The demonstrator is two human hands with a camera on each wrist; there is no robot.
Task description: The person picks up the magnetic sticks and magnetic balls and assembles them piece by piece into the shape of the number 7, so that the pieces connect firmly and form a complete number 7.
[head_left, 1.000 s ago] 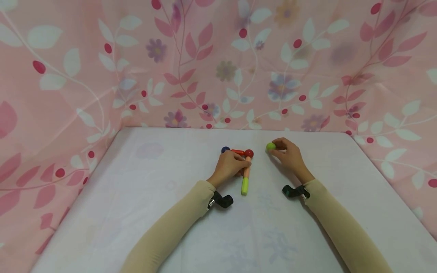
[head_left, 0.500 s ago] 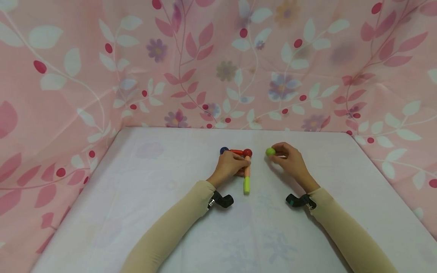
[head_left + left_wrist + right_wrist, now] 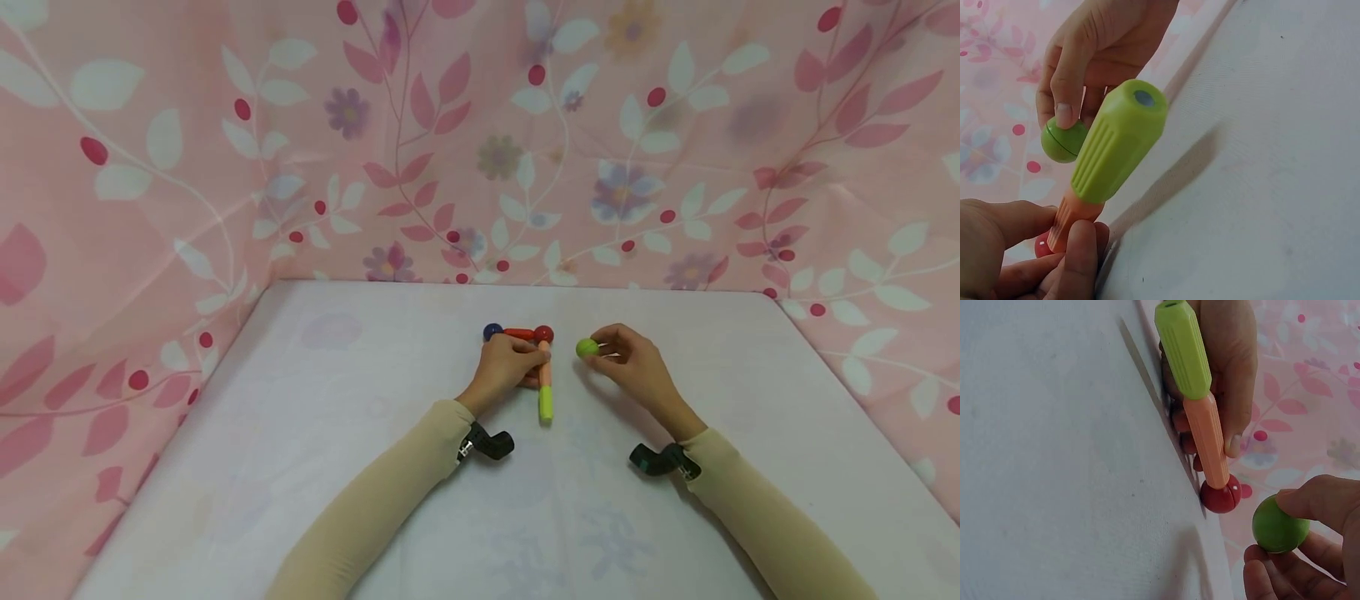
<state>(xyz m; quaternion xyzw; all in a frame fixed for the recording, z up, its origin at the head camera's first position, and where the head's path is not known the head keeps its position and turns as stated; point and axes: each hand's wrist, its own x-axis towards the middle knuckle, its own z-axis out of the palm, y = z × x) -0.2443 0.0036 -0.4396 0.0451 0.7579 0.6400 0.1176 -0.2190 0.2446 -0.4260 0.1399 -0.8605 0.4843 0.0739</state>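
My left hand [image 3: 506, 367] pinches an orange rod [image 3: 1072, 219] between thumb and fingers. A lime-green rod [image 3: 546, 404] joins the orange one end to end, pointing toward me, with a grey disc in its free end. At the far end of the orange rod sits a red ball [image 3: 1221, 494]. From that ball a red rod [image 3: 519, 333] runs left to a dark blue ball [image 3: 492, 332]. My right hand [image 3: 633, 367] holds a green ball [image 3: 1280, 524] in its fingertips, apart from the rods and just to their right.
A white cloth-covered table [image 3: 300, 433] lies under both hands. Behind it and at the sides hangs a pink floral curtain [image 3: 480, 192]. Each wrist wears a black camera mount, the left mount [image 3: 491, 442] close to the near end of the rods.
My right hand has come nearer to me and the green ball has shifted slightly left. The lime-green rod's near end has swung a little to the right; my left hand keeps its hold.
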